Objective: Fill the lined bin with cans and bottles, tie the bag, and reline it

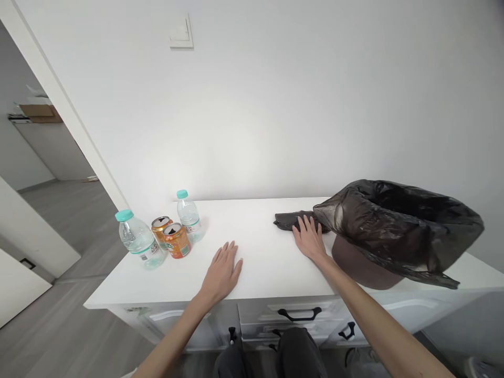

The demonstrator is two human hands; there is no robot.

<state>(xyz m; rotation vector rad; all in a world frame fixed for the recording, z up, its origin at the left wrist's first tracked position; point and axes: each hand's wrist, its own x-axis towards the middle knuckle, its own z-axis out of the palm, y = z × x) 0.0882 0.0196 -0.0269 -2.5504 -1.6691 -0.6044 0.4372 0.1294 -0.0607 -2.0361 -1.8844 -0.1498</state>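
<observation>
My left hand (pixel 221 270) lies flat and open on the white cabinet top (pixel 260 262), holding nothing. Over a dark, flattened plastic bundle (pixel 286 220) rests my right hand (pixel 310 237), fingers spread and touching it. Right of that hand stands a brown bin (pixel 364 265), lined with a black garbage bag (pixel 394 231) whose mouth gapes at the top. To the left of my left hand are two orange drink cans, the front can (pixel 177 241) and the rear can (pixel 159 227). Two clear plastic bottles with teal caps, a large bottle (pixel 139 239) and a smaller bottle (pixel 189 218), flank them.
A white wall (pixel 275 105) with a light switch (pixel 181 32) rises behind the cabinet. Along the cabinet's front are drawers with black handles (pixel 300 315). At the left a doorway shows a grey floor (pixel 59 210) and a cardboard box (pixel 41 112).
</observation>
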